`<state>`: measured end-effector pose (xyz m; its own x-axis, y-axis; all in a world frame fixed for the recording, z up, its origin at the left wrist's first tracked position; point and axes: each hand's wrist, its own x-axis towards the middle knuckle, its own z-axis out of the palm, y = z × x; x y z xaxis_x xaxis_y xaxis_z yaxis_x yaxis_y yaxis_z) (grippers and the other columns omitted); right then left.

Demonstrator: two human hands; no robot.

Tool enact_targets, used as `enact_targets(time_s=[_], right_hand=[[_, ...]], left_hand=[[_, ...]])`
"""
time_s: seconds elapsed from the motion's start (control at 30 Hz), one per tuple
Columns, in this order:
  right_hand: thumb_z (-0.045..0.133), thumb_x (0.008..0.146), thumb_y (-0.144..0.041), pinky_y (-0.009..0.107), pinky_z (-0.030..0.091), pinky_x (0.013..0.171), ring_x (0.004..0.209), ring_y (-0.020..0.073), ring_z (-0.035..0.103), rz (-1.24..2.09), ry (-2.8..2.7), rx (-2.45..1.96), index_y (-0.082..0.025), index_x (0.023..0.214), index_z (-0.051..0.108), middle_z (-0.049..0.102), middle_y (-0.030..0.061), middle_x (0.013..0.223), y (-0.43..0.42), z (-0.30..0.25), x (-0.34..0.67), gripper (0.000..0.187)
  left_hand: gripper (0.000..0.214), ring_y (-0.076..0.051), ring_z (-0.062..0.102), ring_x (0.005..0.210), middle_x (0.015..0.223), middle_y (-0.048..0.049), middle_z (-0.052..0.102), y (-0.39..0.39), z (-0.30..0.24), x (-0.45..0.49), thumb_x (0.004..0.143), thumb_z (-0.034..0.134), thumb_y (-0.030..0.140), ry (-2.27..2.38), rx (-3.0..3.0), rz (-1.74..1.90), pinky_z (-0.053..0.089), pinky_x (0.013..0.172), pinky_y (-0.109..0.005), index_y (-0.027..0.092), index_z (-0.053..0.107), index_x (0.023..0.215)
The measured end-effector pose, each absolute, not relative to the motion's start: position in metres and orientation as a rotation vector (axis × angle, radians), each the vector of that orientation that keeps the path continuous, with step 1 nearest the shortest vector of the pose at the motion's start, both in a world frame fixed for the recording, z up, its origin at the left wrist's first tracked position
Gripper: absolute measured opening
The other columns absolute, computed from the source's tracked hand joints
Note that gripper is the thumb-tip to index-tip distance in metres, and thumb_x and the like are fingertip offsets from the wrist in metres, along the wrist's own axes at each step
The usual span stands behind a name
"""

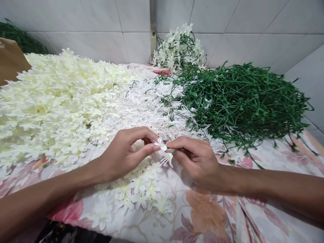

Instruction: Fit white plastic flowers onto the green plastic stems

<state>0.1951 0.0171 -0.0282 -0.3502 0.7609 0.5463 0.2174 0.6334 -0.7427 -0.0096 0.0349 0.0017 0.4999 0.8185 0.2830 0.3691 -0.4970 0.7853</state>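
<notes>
At the middle of the head view my two hands meet over the table. My left hand pinches a small white artificial flower between thumb and forefinger. In my right hand a green plastic stem is held between thumb and fingers, its tip at the flower. A second white bloom hangs just below the fingertips. Under my left hand lie several loose cream flower heads. Behind both hands spreads a heap of thin white stamen pieces. The curled fingers of my right hand hide most of the stem.
A wide pile of cream flower heads covers the left side. Green stems are heaped at the right. Assembled flower sprays stand against the tiled wall. A brown box sits far left. The floral tablecloth lies beneath.
</notes>
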Motion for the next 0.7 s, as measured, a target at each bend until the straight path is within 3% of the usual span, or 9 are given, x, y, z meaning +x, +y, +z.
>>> enact_targets(time_s=[0.1,0.27,0.7], right_hand=[[0.052,0.080,0.001,0.020,0.049,0.057,0.061,0.0106,0.062,0.538,-1.927,-0.696,-0.013,0.088,0.067,0.069,0.0031,0.073,0.016,-0.027,0.195,0.021],[0.053,0.079,0.001,0.022,0.050,0.055,0.059,0.0125,0.064,0.380,-1.928,-0.638,-0.014,0.086,0.065,0.069,0.0034,0.069,0.015,-0.026,0.195,0.020],[0.050,0.083,-0.001,0.023,0.049,0.055,0.057,0.0140,0.063,0.285,-2.032,-0.622,-0.012,0.083,0.063,0.066,0.0047,0.064,0.014,-0.026,0.195,0.018]], left_hand=[[0.003,-0.013,0.064,0.074,0.081,-0.0031,0.069,0.032,0.002,-0.010,0.089,0.061,0.016,0.878,2.292,0.997,0.049,0.069,-0.022,0.016,0.064,0.087],[0.015,-0.014,0.064,0.079,0.084,-0.0067,0.069,0.033,0.001,-0.011,0.089,0.055,0.004,0.678,2.480,1.042,0.051,0.070,-0.023,0.015,0.063,0.096],[0.019,-0.014,0.061,0.071,0.078,-0.0057,0.064,0.027,-0.008,-0.010,0.086,0.050,-0.001,0.660,2.516,1.071,0.050,0.064,-0.025,0.014,0.058,0.095]])
